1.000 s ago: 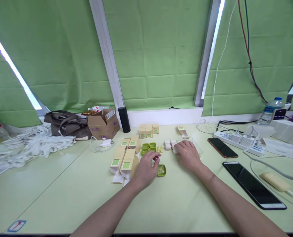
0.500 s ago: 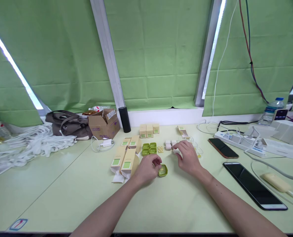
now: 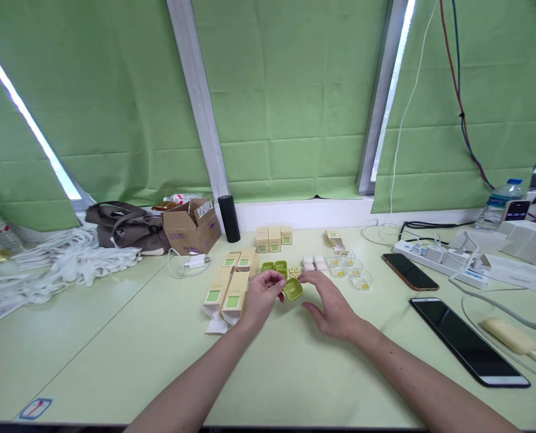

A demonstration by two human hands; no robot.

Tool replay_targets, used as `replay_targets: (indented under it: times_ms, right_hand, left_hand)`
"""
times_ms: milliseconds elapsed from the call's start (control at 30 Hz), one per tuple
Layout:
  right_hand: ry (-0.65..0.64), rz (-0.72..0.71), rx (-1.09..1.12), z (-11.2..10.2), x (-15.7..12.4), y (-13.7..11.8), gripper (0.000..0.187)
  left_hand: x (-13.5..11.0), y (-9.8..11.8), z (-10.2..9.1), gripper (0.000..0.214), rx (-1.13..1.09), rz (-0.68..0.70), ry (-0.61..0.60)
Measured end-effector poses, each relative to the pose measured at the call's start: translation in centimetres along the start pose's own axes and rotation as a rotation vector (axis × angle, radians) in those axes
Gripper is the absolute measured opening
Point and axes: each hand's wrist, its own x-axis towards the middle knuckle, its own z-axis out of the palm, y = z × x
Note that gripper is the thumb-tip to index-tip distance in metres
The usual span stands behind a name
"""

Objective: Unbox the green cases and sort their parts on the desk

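My left hand (image 3: 264,294) pinches the edge of a small green square box (image 3: 293,289), tilted up off the table, with a small pale piece inside it. Just to the right, my right hand (image 3: 333,307) has thumb and fingers apart; its fingertips come close to the box, and whether they touch it I cannot tell. Behind the box stand several matching green boxes (image 3: 281,265), partly hidden by my left hand. Small yellow pieces (image 3: 293,272) lie beside them, then pinkish-white blocks (image 3: 320,264). Clear plastic covers with yellow marks (image 3: 360,281) sit beyond my right hand.
Cream cartons with green windows (image 3: 235,293) lie left of my left hand; smaller cartons (image 3: 274,239) stand behind. A brown cardboard box (image 3: 190,227) and black cylinder (image 3: 228,219) are at the back. Phones (image 3: 468,340), a power strip (image 3: 439,261) and cables occupy the right side.
The green box has risen off the table in my left hand and tilted. My right hand has come back from the pinkish-white blocks toward it, uncovering the blocks and clear covers.
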Motion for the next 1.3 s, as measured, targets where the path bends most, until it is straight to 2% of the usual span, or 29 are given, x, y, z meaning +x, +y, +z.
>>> replay_targets:
  times_ms: [167, 267, 367, 500, 667, 833, 900, 1000, 1133, 1233, 1300]
  right_hand:
    - [0.023, -0.001, 0.014, 0.7, -0.1, -0.4, 0.065]
    - [0.053, -0.011, 0.031, 1.1, -0.1, -0.6, 0.068]
    - [0.075, -0.033, 0.040, 1.3, -0.1, -0.9, 0.066]
    - [0.082, -0.049, 0.068, 1.3, -0.1, -1.3, 0.063]
    - [0.114, -0.080, 0.099, 1.1, 0.1, -1.6, 0.058]
    - [0.167, -0.044, 0.132, 0.7, 0.3, -2.1, 0.053]
    - [0.195, 0.023, 0.150, 0.5, 0.4, -2.2, 0.048]
    - [0.229, 0.126, 0.160, 0.2, 0.4, -2.1, 0.042]
    - [0.269, 0.182, 0.175, 0.3, 0.6, -1.4, 0.039]
    - [0.262, 0.211, 0.245, 0.6, 0.5, -0.9, 0.040]
    - [0.234, 0.235, 0.263, 0.7, 0.4, -0.8, 0.039]
  left_hand:
    - [-0.3, 0.2, 0.2, 0.029, -0.273, -0.146, -0.018]
    - [-0.4, 0.2, 0.3, 0.029, -0.396, -0.271, -0.113]
    - [-0.7, 0.2, 0.5, 0.027, -0.464, -0.326, -0.198]
    - [-0.9, 0.1, 0.7, 0.030, -0.494, -0.351, -0.254]
    - [-1.1, 0.1, 0.6, 0.037, -0.483, -0.352, -0.258]
    - [-1.1, 0.4, 0.9, 0.041, -0.368, -0.356, -0.270]
    - [-1.0, 0.3, 1.1, 0.040, -0.282, -0.310, -0.212]
    - [-0.9, -0.1, 1.1, 0.034, -0.113, -0.156, -0.106]
    - [-1.4, 0.0, 0.9, 0.023, 0.155, 0.166, -0.049]
    - [-2.1, 0.7, 0.8, 0.030, 0.417, 0.446, -0.066]
    - [-2.4, 1.0, 0.8, 0.037, 0.543, 0.579, -0.087]
